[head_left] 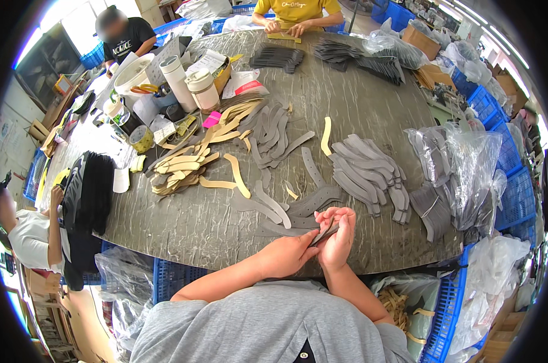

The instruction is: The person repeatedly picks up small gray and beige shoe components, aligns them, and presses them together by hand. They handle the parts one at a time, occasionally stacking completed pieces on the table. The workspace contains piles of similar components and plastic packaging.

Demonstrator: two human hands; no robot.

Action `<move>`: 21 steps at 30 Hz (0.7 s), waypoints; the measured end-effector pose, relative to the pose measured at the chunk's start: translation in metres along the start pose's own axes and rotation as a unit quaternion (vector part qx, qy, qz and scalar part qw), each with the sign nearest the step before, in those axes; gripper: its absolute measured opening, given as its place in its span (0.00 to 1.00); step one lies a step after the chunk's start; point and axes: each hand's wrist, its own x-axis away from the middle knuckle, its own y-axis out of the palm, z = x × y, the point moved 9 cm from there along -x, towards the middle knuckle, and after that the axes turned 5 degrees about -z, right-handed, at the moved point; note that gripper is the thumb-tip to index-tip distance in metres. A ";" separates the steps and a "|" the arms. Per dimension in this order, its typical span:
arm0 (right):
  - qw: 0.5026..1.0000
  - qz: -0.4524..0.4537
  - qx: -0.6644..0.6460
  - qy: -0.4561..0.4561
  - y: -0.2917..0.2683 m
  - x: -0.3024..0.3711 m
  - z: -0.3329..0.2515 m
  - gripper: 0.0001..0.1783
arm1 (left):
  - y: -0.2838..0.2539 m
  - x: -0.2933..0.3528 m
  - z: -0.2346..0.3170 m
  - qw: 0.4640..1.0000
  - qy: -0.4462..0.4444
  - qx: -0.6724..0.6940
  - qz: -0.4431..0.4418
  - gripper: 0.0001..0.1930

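Left hand [284, 254] and right hand [337, 233], fingers closed, together pinch a thin grey curved strip [326, 232] (flat, dark) over the near edge of the desk [189, 227], beside loose grey strips [298, 209].

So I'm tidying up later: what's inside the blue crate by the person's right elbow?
The blue crate holds a clear plastic bag with tan curved strips tangled inside. Whatever lies deeper is hidden by the bag, the table edge and the right forearm.
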 end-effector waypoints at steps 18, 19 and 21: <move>0.978 -0.056 0.152 0.131 0.020 0.017 0.030 0.27 | 0.000 -0.007 -0.016 0.994 0.020 -0.004 0.104 0.23; 0.964 -0.111 0.170 0.172 0.018 0.019 0.040 0.25 | -0.001 -0.007 -0.017 0.996 0.012 -0.020 0.087 0.23; 0.979 -0.070 0.101 0.160 0.009 0.018 0.039 0.22 | -0.019 0.001 -0.004 0.990 0.055 -0.015 0.126 0.20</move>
